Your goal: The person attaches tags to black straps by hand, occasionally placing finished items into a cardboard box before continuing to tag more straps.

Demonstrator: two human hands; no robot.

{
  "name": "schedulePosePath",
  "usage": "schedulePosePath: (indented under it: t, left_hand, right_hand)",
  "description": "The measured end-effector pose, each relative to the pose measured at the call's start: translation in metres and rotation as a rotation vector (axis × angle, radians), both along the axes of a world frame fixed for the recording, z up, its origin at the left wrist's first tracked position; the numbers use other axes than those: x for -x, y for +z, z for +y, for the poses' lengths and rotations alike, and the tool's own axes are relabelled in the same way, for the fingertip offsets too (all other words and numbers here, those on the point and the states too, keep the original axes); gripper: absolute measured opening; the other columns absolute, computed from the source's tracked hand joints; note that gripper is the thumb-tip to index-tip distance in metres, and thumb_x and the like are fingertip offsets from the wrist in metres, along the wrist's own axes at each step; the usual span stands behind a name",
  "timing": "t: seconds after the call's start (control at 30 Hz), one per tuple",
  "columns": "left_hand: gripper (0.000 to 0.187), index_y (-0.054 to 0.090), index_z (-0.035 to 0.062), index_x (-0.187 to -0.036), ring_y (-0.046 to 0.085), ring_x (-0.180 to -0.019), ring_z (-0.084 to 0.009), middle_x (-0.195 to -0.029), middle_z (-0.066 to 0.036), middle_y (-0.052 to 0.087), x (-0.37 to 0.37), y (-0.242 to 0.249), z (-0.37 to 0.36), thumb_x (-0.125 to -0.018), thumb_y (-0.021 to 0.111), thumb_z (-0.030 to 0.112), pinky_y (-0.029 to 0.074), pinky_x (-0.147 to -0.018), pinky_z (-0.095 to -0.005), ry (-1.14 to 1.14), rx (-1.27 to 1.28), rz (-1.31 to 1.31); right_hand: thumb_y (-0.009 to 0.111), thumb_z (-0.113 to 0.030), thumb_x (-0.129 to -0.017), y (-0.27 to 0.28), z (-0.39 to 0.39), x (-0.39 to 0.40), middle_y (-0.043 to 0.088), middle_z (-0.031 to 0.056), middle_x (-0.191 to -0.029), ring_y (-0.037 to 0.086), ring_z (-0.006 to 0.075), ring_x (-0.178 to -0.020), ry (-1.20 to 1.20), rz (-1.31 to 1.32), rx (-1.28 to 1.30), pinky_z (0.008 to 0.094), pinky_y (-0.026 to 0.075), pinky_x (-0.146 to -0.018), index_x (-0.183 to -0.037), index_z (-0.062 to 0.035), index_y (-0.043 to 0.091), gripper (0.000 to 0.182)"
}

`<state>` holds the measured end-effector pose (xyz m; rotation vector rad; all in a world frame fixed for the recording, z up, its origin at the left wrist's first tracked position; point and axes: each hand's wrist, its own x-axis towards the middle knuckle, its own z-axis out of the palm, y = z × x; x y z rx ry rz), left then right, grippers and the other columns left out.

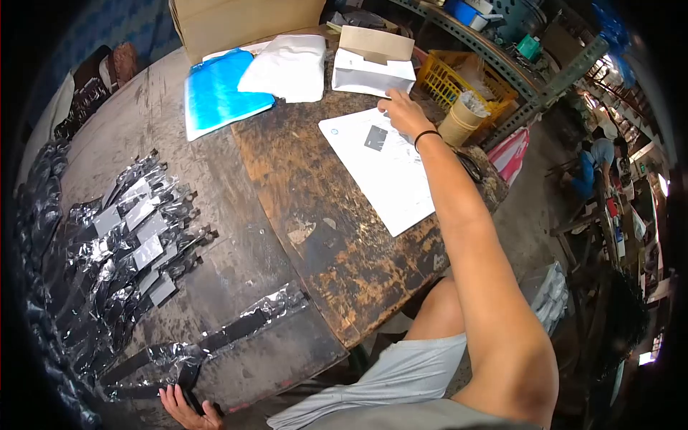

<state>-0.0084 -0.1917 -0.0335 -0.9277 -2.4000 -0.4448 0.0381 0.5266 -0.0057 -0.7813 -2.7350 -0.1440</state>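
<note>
My right hand (pixel 405 115) reaches out to the far end of a white printed sheet (pixel 373 183), just in front of a small open carton (pixel 373 68). Its finger and thumb are apart, and I see nothing held between them. A dark rectangular label (pixel 375 138) lies on the sheet, close to that hand. At the near table edge my left hand (pixel 188 410) rests with its fingers spread, touching the end of a black strap in clear plastic (pixel 236 331). Beyond it lies a heap of plastic-wrapped black straps with grey tags (pixel 147 233).
A blue plastic packet (pixel 222 93) and a white packet (pixel 287 68) lie at the back, before a large cardboard box (pixel 247 25). A yellow crate (pixel 448 79) and a beige cup (pixel 462 122) stand at right. Another person (pixel 600 158) sits farther off.
</note>
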Motion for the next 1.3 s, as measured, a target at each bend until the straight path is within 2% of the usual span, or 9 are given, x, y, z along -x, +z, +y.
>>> schedulePosePath:
  t: [0.2,0.4,0.47,0.53,0.6,0.63,0.8,1.0,1.3]
  left_hand:
    - [0.061,0.058,0.0004,-0.121,0.047,-0.120,-0.0421,-0.122,-0.022,0.056,0.001,-0.004,-0.007,-0.087,0.056,0.050,0.033,-0.103,-0.0530,0.008,0.002,-0.073]
    - [0.073,0.046,-0.0040,-0.131,0.037,-0.130,-0.0418,-0.135,-0.023,0.045,0.001,-0.022,-0.030,-0.089,0.049,0.055,0.028,-0.107,-0.0516,0.009,0.056,-0.088]
    - [0.079,0.046,-0.0016,-0.132,0.037,-0.131,-0.0403,-0.136,-0.022,0.045,0.000,-0.018,-0.027,-0.085,0.054,0.061,0.028,-0.107,-0.0505,0.011,0.023,-0.119]
    - [0.072,0.047,-0.0007,-0.131,0.035,-0.132,-0.0396,-0.138,-0.020,0.043,-0.002,-0.011,-0.022,-0.085,0.058,0.054,0.027,-0.108,-0.0498,-0.049,-0.031,-0.144]
    - [0.052,0.050,0.0011,-0.129,0.031,-0.135,-0.0384,-0.139,-0.019,0.043,-0.001,-0.006,-0.019,-0.088,0.060,0.031,0.023,-0.110,-0.0477,-0.088,-0.162,-0.189]
    - [0.042,0.053,0.0015,-0.125,0.031,-0.136,-0.0369,-0.138,-0.019,0.043,-0.001,0.001,-0.010,-0.088,0.059,0.020,0.022,-0.111,-0.0467,-0.101,-0.287,-0.235]
    - [0.047,0.054,-0.0007,-0.124,0.051,-0.120,-0.0314,-0.122,-0.017,0.057,-0.027,0.081,0.084,-0.081,0.068,0.015,0.036,-0.103,-0.0403,-0.482,-0.463,-0.465]
    - [0.042,0.043,0.0057,-0.133,0.054,-0.075,-0.0073,-0.085,-0.005,0.061,-0.083,0.073,0.127,-0.096,0.055,0.019,0.047,-0.069,-0.0241,-0.733,-0.612,-1.371]
    - [0.020,0.059,0.0030,-0.106,0.056,-0.070,-0.0112,-0.078,-0.005,0.062,-0.093,0.058,0.114,-0.094,0.055,0.019,0.047,-0.065,-0.0290,-0.797,-0.462,-1.382]
  right_hand:
    - [0.054,-0.008,-0.085,0.007,0.018,0.010,0.056,0.0106,-0.109,0.053,0.0302,-0.109,0.063,-0.341,-0.097,0.0444,0.049,-0.086,-0.088,-0.0106,0.066,0.012]
    - [0.051,-0.014,-0.086,0.080,-0.013,-0.003,0.064,0.0210,-0.092,0.062,0.0365,-0.088,0.150,0.134,0.159,0.0428,0.049,-0.077,-0.097,-0.0083,0.059,0.015]
    - [0.055,-0.017,-0.088,0.113,-0.037,-0.006,0.067,0.0135,-0.092,0.065,0.0214,-0.084,0.159,0.249,0.115,0.0326,0.050,-0.076,-0.102,-0.0034,0.062,0.020]
    - [0.057,-0.016,-0.090,0.137,-0.065,-0.012,0.068,0.0124,-0.093,0.065,0.0198,-0.082,0.357,0.316,0.019,0.0293,0.050,-0.074,-0.101,-0.0040,0.063,0.017]
    - [0.064,-0.025,-0.088,0.168,-0.147,-0.025,0.066,0.0129,-0.102,0.060,0.0222,-0.095,0.312,0.170,0.097,0.0315,0.048,-0.092,-0.128,-0.0145,0.051,0.043]
    - [0.059,-0.010,-0.090,0.161,-0.176,-0.031,0.067,0.0108,-0.091,0.064,0.0167,-0.080,0.460,0.317,0.034,0.0279,0.050,-0.071,-0.100,-0.0043,0.063,0.012]
    - [0.062,-0.007,-0.075,0.118,-0.356,-0.069,0.053,0.0077,-0.075,0.059,0.0255,-0.070,0.935,0.194,0.096,0.0351,0.049,-0.061,-0.083,-0.0087,0.054,0.011]
    - [0.068,-0.004,-0.072,0.088,-0.434,-0.118,0.054,0.0070,-0.069,0.055,0.0252,-0.062,0.803,0.290,0.337,0.0371,0.044,-0.056,-0.080,-0.0072,0.058,0.013]
    - [0.070,0.000,-0.075,0.087,-0.437,-0.151,0.057,0.0103,-0.071,0.055,0.0267,-0.062,0.710,0.240,0.521,0.0355,0.043,-0.055,-0.082,-0.0029,0.062,0.012]
